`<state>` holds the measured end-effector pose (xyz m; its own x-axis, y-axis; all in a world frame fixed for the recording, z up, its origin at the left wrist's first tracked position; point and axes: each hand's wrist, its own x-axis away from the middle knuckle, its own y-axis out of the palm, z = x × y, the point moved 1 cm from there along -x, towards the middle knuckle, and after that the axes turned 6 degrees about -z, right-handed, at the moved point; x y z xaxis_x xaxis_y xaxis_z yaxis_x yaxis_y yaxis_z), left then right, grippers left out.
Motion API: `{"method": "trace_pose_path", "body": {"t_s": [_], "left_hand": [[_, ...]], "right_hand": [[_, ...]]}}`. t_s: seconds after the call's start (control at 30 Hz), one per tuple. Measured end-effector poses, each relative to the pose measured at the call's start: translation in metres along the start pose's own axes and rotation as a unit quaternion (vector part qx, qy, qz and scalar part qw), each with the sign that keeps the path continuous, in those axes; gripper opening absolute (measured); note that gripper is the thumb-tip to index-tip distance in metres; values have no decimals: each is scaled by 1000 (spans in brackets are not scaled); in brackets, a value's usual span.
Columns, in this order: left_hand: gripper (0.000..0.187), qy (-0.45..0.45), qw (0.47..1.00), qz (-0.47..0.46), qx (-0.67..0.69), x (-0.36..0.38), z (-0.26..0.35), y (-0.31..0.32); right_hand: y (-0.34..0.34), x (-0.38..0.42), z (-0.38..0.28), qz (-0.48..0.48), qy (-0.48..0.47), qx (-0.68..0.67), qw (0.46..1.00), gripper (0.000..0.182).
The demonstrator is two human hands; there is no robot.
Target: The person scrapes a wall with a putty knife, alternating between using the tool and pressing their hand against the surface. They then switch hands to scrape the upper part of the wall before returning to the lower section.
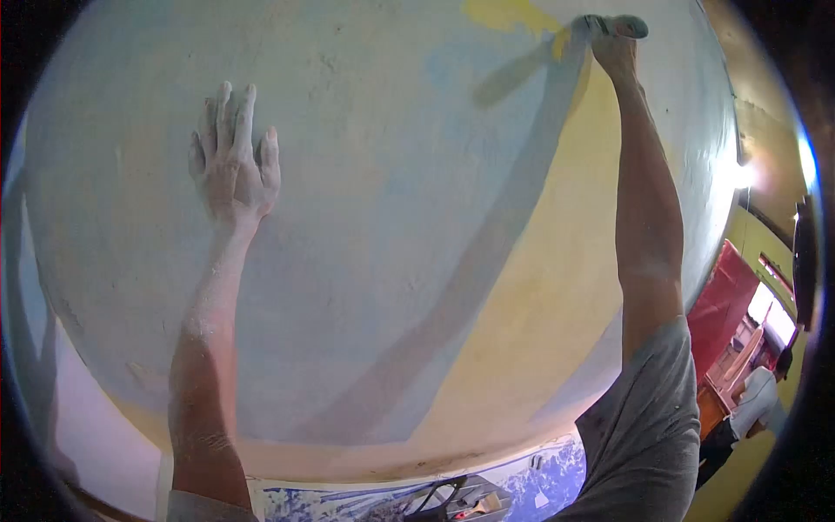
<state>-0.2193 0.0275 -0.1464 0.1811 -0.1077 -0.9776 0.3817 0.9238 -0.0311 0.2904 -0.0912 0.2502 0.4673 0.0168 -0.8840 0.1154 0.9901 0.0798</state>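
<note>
A large plastered wall (374, 217) fills the view, pale grey-white with yellow patches at the right and top. My left hand (233, 165) lies flat against it, fingers together and pointing up, dusted white. High at the top right, my right hand (614, 43) is closed on a small tool (619, 24) pressed to the wall beside a yellow patch (504, 13). The tool's shape is hard to make out. My raised arm casts a long shadow across the plaster.
At the wall's foot lies printed sheeting (539, 478) with a tool or cable (452, 500) on it. At the far right stand a red panel (722, 300), a bright opening and another person (755, 400) in white.
</note>
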Motion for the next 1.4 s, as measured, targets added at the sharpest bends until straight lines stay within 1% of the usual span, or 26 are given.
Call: {"method": "trace_pose_path", "body": {"t_s": [0.03,0.07,0.1,0.13,0.2,0.23,0.33,0.37,0.4,0.5,0.53,0.57,0.63,0.7,0.87,0.9,0.97,1.0,1.03,1.07,1.17,1.23,1.27,1.33,1.37,1.4], "left_hand": [[55,5,1000,1,-12,0,-1,-1],[55,11,1000,1,-24,0,-1,0],[55,9,999,0,-37,-1,-3,2],[55,14,999,-4,-38,0,-2,2],[57,-1,999,-27,-38,0,-1,3],[57,-2,999,-28,-38,0,-1,3],[57,-6,999,-27,-32,-2,-2,4],[57,-5,999,-28,-32,0,-1,4],[57,-3,999,-27,-33,-1,-1,5],[57,0,999,-22,-41,0,-1,8],[57,-1,999,-20,-40,0,-1,7],[57,-3,999,-19,-41,-1,-1,6],[57,-1,999,-21,-39,1,3,6],[56,-4,999,-25,-28,0,1,11],[56,0,1000,-21,-19,-1,-3,10],[57,-1,1000,-26,-11,0,-3,9],[57,-7,999,-35,-8,-1,-1,6],[57,-11,999,-40,-9,-1,0,5],[57,-11,999,-40,-5,0,0,6],[57,-11,999,-40,-15,0,-1,8],[56,-4,999,-21,-25,-2,-2,10],[55,0,1000,-3,-24,-2,-1,11],[55,2,1000,2,-20,-3,0,10],[55,2,1000,-1,-14,2,1,10],[55,1,999,-5,-31,2,0,12],[56,-2,999,-8,-50,1,-1,13]], "right_hand": [[-4,3,1,-33,-105,137,984,24],[-5,10,4,-64,-204,272,938,22],[-31,5,-34,-101,-34,-4,994,20],[-20,5,-26,-103,-28,-5,994,20],[-4,-9,-23,-34,15,74,997,25],[-7,-4,-25,-34,15,74,997,25],[-21,8,-29,-60,-81,48,994,36],[-2,2,0,-51,-76,78,993,37],[-2,2,-1,-50,-74,79,993,37],[0,-8,-6,-107,59,100,987,33],[-7,-5,-19,-105,57,101,988,33],[-18,0,-33,-86,-30,83,992,34],[-14,-2,-23,-54,-181,71,979,36],[-7,5,-20,-71,-142,69,985,36],[-34,4,-69,-161,15,74,984,34],[-35,20,-71,-139,-72,81,984,33],[-17,47,-56,-141,-127,191,963,34],[-30,65,-98,-100,-28,-67,992,29],[-17,79,-77,-114,-66,-75,988,23],[-39,90,-119,-104,-98,-64,988,26],[-39,92,-137,-80,-46,-74,993,28],[-27,73,-129,-96,-53,64,992,28],[-26,65,-126,-96,-53,64,992,28],[-24,48,-123,-102,82,-78,988,25],[-11,35,-108,-106,82,-79,988,25],[6,15,-75,-108,13,12,994,25]]}}
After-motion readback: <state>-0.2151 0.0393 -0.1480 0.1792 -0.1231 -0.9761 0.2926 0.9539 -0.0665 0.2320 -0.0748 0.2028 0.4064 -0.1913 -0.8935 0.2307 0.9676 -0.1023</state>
